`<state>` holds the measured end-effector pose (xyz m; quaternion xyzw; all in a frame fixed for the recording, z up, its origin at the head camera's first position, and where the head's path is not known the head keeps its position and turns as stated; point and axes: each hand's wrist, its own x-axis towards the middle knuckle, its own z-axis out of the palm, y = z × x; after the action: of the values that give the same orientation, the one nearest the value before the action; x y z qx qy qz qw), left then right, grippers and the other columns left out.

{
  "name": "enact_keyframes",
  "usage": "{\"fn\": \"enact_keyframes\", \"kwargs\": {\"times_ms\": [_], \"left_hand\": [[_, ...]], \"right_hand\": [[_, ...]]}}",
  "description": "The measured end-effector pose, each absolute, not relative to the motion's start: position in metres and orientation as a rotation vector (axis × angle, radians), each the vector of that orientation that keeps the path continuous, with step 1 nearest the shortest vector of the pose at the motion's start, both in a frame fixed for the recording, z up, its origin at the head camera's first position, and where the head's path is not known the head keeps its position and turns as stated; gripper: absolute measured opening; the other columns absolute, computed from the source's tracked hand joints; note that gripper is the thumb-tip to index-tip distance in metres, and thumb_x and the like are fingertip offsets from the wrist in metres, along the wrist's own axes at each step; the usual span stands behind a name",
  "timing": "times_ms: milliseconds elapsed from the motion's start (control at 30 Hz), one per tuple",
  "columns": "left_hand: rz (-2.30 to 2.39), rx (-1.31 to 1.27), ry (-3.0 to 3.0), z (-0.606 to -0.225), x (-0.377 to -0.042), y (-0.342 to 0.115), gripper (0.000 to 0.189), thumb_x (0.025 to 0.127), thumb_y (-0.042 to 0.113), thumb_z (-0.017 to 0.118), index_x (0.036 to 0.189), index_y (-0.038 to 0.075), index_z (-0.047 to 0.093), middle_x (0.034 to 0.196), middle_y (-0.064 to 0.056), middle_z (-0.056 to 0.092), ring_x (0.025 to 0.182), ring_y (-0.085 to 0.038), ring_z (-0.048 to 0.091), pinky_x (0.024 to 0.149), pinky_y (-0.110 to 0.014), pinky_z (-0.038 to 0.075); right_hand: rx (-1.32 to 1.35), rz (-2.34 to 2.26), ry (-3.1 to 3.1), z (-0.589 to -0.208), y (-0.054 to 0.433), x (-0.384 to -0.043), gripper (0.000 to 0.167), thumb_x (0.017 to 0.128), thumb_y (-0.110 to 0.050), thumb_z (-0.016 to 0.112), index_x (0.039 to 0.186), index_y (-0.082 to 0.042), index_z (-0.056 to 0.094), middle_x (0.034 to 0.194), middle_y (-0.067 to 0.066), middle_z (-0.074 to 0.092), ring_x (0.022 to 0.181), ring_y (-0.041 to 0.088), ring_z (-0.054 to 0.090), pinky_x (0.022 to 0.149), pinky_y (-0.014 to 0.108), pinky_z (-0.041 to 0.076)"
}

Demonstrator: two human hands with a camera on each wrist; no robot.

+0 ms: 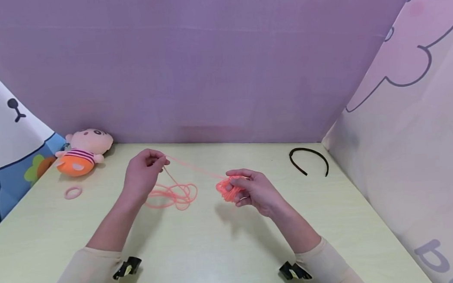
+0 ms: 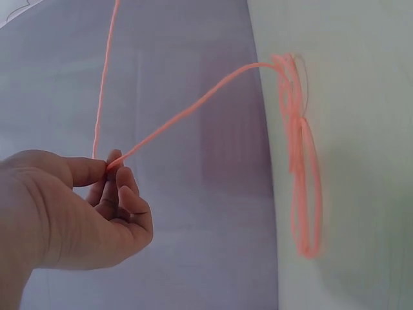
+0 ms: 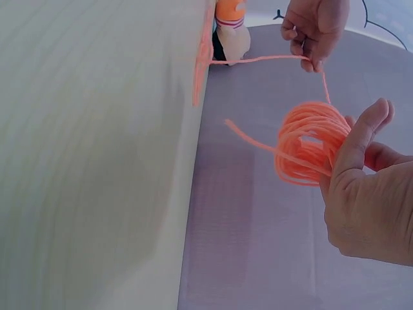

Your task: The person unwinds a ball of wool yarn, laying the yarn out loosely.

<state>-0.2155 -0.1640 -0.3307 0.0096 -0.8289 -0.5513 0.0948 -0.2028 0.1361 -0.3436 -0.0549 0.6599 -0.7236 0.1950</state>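
Observation:
A wound coil of orange-pink yarn (image 3: pixel 313 123) sits in my right hand (image 1: pixel 258 192), gripped between thumb and fingers above the table. One short loose end of yarn sticks out from the coil in the right wrist view. My left hand (image 1: pixel 144 170) pinches the strand (image 2: pixel 184 113) between thumb and fingertips, higher and to the left. From the coil the strand runs up to the left fingertips, then drops to a loose pile of yarn (image 1: pixel 175 196) lying in loops on the table.
At the back left a plush doll (image 1: pixel 85 152) in orange shorts leans near the wall, with a pink ring (image 1: pixel 73 193) before it. A dark headband (image 1: pixel 309 153) lies at the back right of the pale table (image 1: pixel 202 255). Printed and purple cloth walls enclose the table.

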Motion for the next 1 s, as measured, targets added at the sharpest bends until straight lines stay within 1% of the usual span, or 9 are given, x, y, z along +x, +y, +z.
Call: {"fn": "enact_keyframes", "kwargs": {"times_ms": [133, 233, 467, 633, 800, 900, 1000], "left_hand": [[-1.644, 0.074, -2.425, -0.329, -0.216, -0.167, 0.025, 0.106, 0.020, 0.055, 0.119, -0.001, 0.060, 0.107, -0.011, 0.070, 0.094, -0.025, 0.059, 0.073, -0.024, 0.048], [-1.660, 0.107, -2.412, -0.327, -0.216, -0.169, 0.026, 0.106, 0.021, 0.054, 0.120, -0.001, 0.059, 0.108, -0.011, 0.070, 0.096, -0.027, 0.059, 0.074, -0.025, 0.048], [-1.709, 0.201, -2.348, -0.327, -0.218, -0.173, 0.026, 0.106, 0.023, 0.054, 0.120, 0.001, 0.058, 0.113, -0.012, 0.069, 0.094, -0.021, 0.058, 0.075, -0.025, 0.047], [-1.709, 0.245, -2.306, -0.327, -0.219, -0.175, 0.024, 0.106, 0.022, 0.053, 0.119, 0.002, 0.058, 0.111, -0.011, 0.069, 0.090, -0.016, 0.058, 0.077, -0.025, 0.048], [-1.710, 0.275, -2.276, -0.329, -0.220, -0.177, 0.023, 0.106, 0.021, 0.053, 0.118, 0.002, 0.058, 0.109, -0.010, 0.068, 0.088, -0.014, 0.058, 0.078, -0.025, 0.049], [-1.714, 0.300, -2.263, -0.330, -0.220, -0.177, 0.022, 0.106, 0.020, 0.053, 0.117, 0.003, 0.058, 0.109, -0.009, 0.068, 0.089, -0.014, 0.058, 0.078, -0.025, 0.049], [-1.706, 0.319, -2.263, -0.330, -0.220, -0.174, 0.022, 0.104, 0.018, 0.056, 0.119, 0.002, 0.058, 0.113, -0.010, 0.064, 0.095, -0.015, 0.055, 0.076, -0.025, 0.046]], "right_hand": [[-0.139, -2.032, 1.853, -0.343, 0.136, -0.203, 0.039, 0.100, -0.006, 0.060, 0.138, -0.003, 0.057, 0.091, 0.007, 0.069, 0.052, 0.010, 0.062, 0.056, 0.026, 0.056], [-0.128, -2.036, 1.858, -0.342, 0.136, -0.203, 0.038, 0.100, -0.007, 0.061, 0.137, -0.003, 0.057, 0.092, 0.008, 0.070, 0.053, 0.011, 0.062, 0.056, 0.026, 0.056], [-0.096, -2.062, 1.877, -0.343, 0.137, -0.204, 0.036, 0.099, -0.007, 0.064, 0.134, -0.002, 0.060, 0.098, 0.012, 0.074, 0.052, 0.012, 0.064, 0.055, 0.026, 0.057], [-0.085, -2.082, 1.878, -0.342, 0.137, -0.204, 0.035, 0.098, -0.007, 0.064, 0.133, -0.002, 0.061, 0.105, 0.015, 0.074, 0.052, 0.012, 0.065, 0.055, 0.026, 0.057], [-0.084, -2.092, 1.882, -0.341, 0.137, -0.204, 0.036, 0.099, -0.006, 0.064, 0.134, -0.002, 0.060, 0.108, 0.015, 0.073, 0.053, 0.012, 0.065, 0.056, 0.026, 0.057], [-0.085, -2.095, 1.879, -0.340, 0.138, -0.204, 0.036, 0.099, -0.006, 0.063, 0.134, -0.002, 0.060, 0.108, 0.015, 0.073, 0.054, 0.012, 0.066, 0.056, 0.026, 0.057], [-0.092, -2.096, 1.872, -0.340, 0.138, -0.203, 0.036, 0.099, -0.007, 0.063, 0.135, -0.002, 0.059, 0.108, 0.015, 0.073, 0.054, 0.012, 0.066, 0.056, 0.026, 0.057]]}}
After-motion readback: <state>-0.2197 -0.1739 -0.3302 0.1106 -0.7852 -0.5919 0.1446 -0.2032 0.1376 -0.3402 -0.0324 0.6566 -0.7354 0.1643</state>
